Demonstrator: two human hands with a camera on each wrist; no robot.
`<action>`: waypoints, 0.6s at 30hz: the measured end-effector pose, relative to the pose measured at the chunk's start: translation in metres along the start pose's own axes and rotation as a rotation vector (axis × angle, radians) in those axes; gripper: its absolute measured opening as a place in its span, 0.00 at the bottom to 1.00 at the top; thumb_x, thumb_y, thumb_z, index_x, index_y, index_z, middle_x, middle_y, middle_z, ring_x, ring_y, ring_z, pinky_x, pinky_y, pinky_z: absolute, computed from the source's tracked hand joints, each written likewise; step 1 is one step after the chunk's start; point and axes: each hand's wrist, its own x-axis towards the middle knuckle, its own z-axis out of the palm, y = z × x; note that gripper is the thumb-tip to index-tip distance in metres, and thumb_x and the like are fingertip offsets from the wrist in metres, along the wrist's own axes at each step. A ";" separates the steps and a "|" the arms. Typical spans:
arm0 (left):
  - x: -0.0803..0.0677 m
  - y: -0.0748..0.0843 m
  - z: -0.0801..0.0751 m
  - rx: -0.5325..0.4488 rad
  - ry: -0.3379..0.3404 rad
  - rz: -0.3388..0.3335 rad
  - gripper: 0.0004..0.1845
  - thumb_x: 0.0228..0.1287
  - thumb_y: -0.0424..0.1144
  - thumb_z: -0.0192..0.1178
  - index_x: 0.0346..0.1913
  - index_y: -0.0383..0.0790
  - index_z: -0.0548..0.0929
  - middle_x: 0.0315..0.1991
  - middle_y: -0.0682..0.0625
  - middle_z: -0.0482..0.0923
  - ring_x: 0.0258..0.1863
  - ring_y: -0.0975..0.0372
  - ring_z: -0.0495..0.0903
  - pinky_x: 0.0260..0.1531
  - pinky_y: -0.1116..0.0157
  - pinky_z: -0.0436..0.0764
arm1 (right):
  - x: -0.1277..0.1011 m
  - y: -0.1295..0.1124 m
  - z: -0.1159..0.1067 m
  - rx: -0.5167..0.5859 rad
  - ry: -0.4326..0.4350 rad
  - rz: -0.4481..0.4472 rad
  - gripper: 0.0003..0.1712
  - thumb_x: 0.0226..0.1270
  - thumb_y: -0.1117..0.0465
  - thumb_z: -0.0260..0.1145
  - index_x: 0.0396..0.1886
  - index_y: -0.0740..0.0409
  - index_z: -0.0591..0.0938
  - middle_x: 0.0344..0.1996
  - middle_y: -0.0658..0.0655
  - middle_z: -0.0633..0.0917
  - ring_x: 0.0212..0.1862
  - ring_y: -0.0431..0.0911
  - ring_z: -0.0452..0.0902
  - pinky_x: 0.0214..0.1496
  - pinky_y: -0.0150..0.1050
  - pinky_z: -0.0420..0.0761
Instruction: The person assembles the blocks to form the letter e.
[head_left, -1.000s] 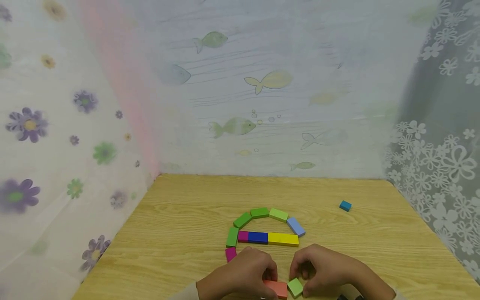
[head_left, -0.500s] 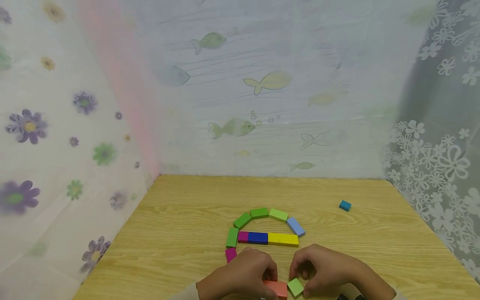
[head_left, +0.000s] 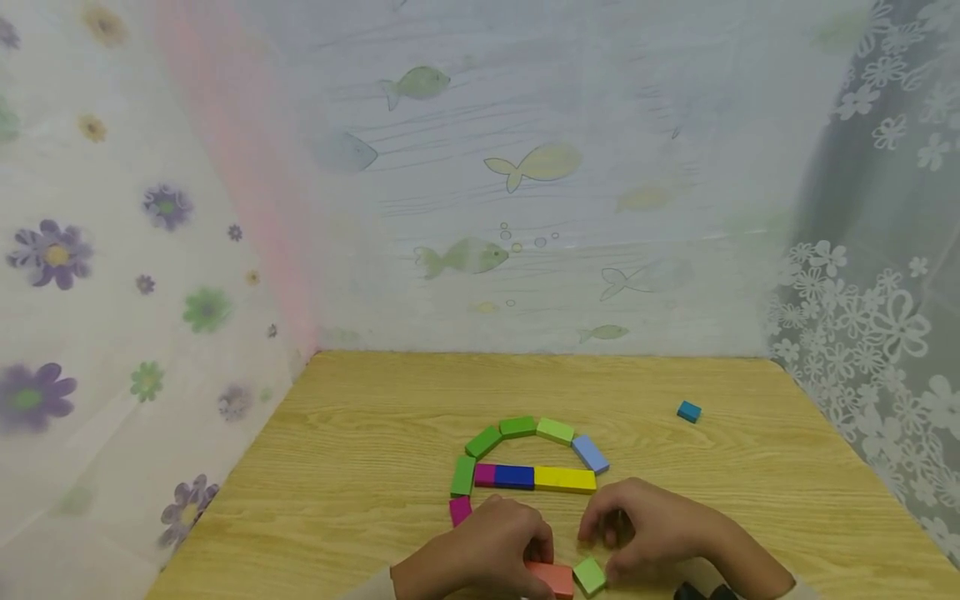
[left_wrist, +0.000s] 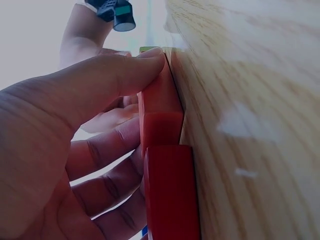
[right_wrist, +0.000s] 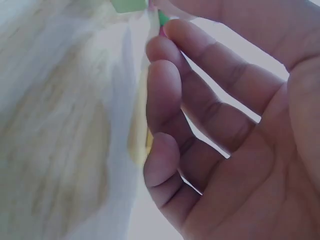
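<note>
Your right hand (head_left: 660, 533) has lifted slightly since half a second ago, its knuckles now nearer the yellow block (head_left: 565, 479), while the small light-green block (head_left: 589, 575) and your left hand (head_left: 483, 554) sit where they were.

From the head view, your left fingers curl over the salmon-red block (head_left: 551, 577), which lies just left of the light-green block, both well in front of the yellow block. Your right fingertips touch the green block's right edge with fingers bent (whether they pinch it I cannot tell). A careless nudge could skew the two apart, and your left knuckles sit near the magenta block (head_left: 460, 509), so a sweep there could break the arch.

On the left wrist view, your thumb (left_wrist: 115, 75) presses the red block (left_wrist: 162, 150) against the wooden table (left_wrist: 250, 125), fingers curled beneath; too much pressure may slide it.

In the right wrist view, your fingers (right_wrist: 165, 100) are loosely curled, a sliver of green block (right_wrist: 129, 5) beyond them.
</note>
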 end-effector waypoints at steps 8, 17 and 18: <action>0.000 0.001 -0.002 0.001 -0.006 -0.002 0.08 0.50 0.58 0.68 0.27 0.64 0.81 0.20 0.74 0.72 0.22 0.79 0.70 0.27 0.77 0.68 | -0.005 0.000 -0.013 -0.105 0.122 -0.009 0.19 0.54 0.55 0.74 0.47 0.46 0.82 0.42 0.50 0.83 0.38 0.45 0.79 0.37 0.37 0.79; 0.000 0.001 -0.002 0.001 -0.015 -0.004 0.08 0.49 0.58 0.69 0.27 0.64 0.81 0.20 0.73 0.72 0.22 0.79 0.70 0.27 0.77 0.67 | -0.015 0.015 -0.042 -0.231 0.416 0.084 0.14 0.58 0.53 0.71 0.45 0.44 0.82 0.41 0.51 0.83 0.36 0.40 0.77 0.33 0.35 0.76; 0.000 0.001 -0.002 0.002 -0.015 -0.001 0.08 0.49 0.58 0.69 0.27 0.64 0.81 0.20 0.73 0.72 0.22 0.79 0.70 0.27 0.77 0.67 | -0.017 0.018 -0.045 -0.247 0.455 0.091 0.14 0.58 0.53 0.71 0.45 0.44 0.82 0.41 0.51 0.83 0.36 0.39 0.77 0.33 0.35 0.76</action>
